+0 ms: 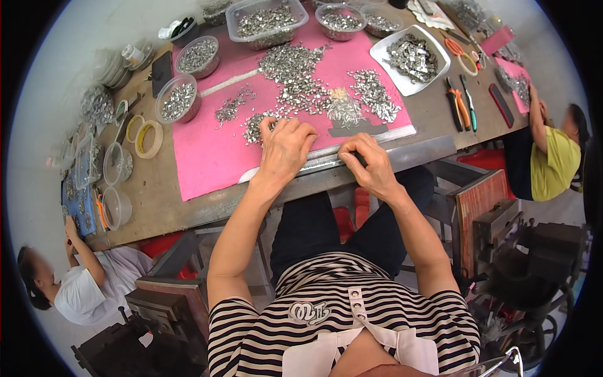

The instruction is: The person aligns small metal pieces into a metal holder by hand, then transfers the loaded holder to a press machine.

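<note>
My left hand (286, 149) rests at the near edge of the pink mat (210, 160), fingers curled and fingertips at a small heap of shiny metal pieces (253, 129). What its fingertips pinch, if anything, is too small to make out. My right hand (370, 164) is closed above the table's front edge, thumb against curled fingers; a bit of something dark shows in its grip. Between both hands a narrow silvery strip (321, 166) runs along the edge. Beyond them lie a large spread of metal pieces (292, 69) and a pile of slim silver pieces (347, 112).
Tubs of metal pieces (178, 100) and a white tray (411, 60) stand around the mat. Pliers (455, 105) and a red-black bar (501, 105) lie right, tape rolls (149, 139) left. People sit at the left (103, 283) and right (553, 157).
</note>
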A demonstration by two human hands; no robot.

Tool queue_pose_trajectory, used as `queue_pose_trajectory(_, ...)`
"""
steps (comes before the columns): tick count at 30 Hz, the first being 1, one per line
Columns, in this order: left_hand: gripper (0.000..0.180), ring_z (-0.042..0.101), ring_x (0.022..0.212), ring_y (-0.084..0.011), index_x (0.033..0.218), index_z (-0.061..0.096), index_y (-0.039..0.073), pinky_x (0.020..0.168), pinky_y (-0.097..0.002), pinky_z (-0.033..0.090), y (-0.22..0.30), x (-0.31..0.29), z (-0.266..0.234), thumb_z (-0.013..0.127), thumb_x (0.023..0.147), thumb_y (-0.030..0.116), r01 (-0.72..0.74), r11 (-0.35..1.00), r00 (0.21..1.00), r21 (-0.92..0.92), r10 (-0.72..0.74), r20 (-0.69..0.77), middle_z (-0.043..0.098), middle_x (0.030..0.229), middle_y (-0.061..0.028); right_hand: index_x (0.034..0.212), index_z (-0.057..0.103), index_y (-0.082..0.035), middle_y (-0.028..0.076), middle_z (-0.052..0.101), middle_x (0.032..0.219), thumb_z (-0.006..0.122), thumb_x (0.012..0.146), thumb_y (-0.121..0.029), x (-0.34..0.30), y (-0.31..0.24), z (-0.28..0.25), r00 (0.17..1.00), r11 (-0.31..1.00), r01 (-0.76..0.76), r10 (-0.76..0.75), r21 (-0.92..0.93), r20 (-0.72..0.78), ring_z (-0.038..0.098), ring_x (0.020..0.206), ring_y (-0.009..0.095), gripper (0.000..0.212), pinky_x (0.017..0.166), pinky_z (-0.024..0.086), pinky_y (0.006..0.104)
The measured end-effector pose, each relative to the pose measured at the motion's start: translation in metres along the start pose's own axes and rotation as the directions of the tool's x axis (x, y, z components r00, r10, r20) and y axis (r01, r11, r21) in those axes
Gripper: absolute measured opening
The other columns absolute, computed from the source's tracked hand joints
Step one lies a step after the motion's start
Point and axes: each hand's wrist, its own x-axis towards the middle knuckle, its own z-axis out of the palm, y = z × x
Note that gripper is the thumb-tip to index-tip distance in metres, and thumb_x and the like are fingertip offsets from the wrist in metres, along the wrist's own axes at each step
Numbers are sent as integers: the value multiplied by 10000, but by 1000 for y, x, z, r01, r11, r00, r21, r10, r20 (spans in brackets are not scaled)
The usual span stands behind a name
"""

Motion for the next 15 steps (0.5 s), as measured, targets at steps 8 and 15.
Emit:
queue_pose_trajectory(8, 78, 609, 899, -231, 917, 757, 146, 1008, -503, 343, -3, -1, -6, 764, 884, 216, 2, 996, 998, -84, 3, 65, 607, 827, -34, 957, 624, -44, 71, 649, 935, 686, 929, -49, -12, -1, 18, 993, 1000, 0, 2, 14, -122, 604, 891, 267, 68, 838, 414, 375)
queue_pose_trajectory(15, 80, 606, 913, -228, 932, 763, 150, 1018, -511, 344, -3, -4, -2, 763, 886, 216, -11, 998, 1000, -60, 12, 17, 602, 835, -28, 957, 618, -31, 89, 665, 956, 672, 943, -39, -16, -2, 33, 980, 998, -6, -6, -61, -199, 618, 893, 270, 56, 859, 423, 376)
